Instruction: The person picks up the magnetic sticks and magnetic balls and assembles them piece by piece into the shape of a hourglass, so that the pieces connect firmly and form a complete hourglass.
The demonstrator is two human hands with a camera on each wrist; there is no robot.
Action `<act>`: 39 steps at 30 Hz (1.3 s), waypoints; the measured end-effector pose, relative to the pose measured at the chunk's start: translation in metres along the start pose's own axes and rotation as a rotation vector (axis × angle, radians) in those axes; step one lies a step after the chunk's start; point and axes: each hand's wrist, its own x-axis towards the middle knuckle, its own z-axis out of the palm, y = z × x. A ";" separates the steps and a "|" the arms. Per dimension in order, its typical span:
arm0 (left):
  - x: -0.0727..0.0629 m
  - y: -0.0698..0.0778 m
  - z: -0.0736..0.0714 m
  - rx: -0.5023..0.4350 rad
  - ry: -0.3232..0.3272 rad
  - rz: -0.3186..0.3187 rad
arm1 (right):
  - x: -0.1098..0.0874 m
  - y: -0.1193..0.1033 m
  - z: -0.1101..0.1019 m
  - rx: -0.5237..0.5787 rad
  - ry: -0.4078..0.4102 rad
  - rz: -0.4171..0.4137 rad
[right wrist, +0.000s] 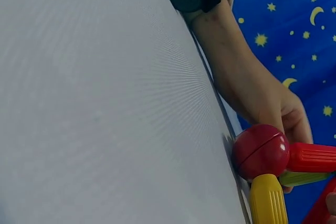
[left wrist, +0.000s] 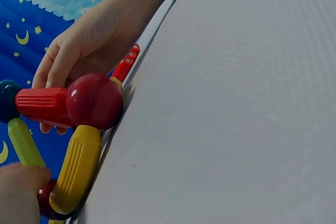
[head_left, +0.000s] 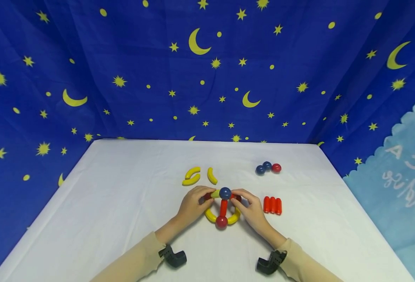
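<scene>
A magnetic ball-and-rod frame stands on the white table. Its blue ball [head_left: 225,193] is on top, and an upright red rod [head_left: 223,207] joins it to a red ball [head_left: 221,222] at the front. Curved yellow rods [head_left: 210,215] run along the base from that ball. My left hand [head_left: 193,207] pinches the light green rod [head_left: 216,194] by its lower end, beside a dark red ball [left wrist: 47,200]. Opposite it, my right hand [head_left: 251,207] pinches another red rod [right wrist: 319,207] that meets the blue ball; its fingers partly hide that rod.
Behind the frame lie three curved yellow rods [head_left: 192,179]. Three straight red rods [head_left: 272,205] lie side by side to the right. Farther back are two blue balls [head_left: 260,170] and a loose red ball [head_left: 276,168]. A starry blue cloth [head_left: 151,58] hangs behind the table [head_left: 122,176].
</scene>
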 end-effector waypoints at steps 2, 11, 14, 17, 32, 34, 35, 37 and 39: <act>-0.001 0.000 0.000 -0.017 -0.008 -0.063 | 0.000 0.000 0.000 -0.005 -0.002 0.003; -0.001 -0.001 0.000 -0.101 -0.014 -0.159 | -0.001 -0.006 -0.002 -0.062 -0.014 0.038; -0.001 -0.001 0.000 -0.117 -0.019 -0.190 | -0.001 -0.009 -0.003 -0.095 -0.017 0.033; 0.000 -0.001 0.001 -0.120 -0.017 -0.189 | 0.000 -0.012 -0.006 -0.123 0.009 0.006; 0.002 -0.002 0.004 -0.093 -0.042 -0.215 | -0.003 0.032 -0.059 -0.357 0.449 -0.005; 0.001 -0.003 0.003 -0.090 -0.047 -0.223 | -0.011 0.035 -0.068 -0.403 0.446 0.074; 0.000 -0.002 0.003 -0.092 -0.047 -0.224 | -0.015 0.036 -0.072 -0.436 0.432 0.111; -0.001 -0.002 0.002 -0.095 -0.043 -0.228 | -0.023 0.036 -0.079 -0.487 0.385 0.183; -0.002 -0.002 0.002 -0.097 -0.035 -0.225 | -0.029 0.037 -0.084 -0.529 0.332 0.240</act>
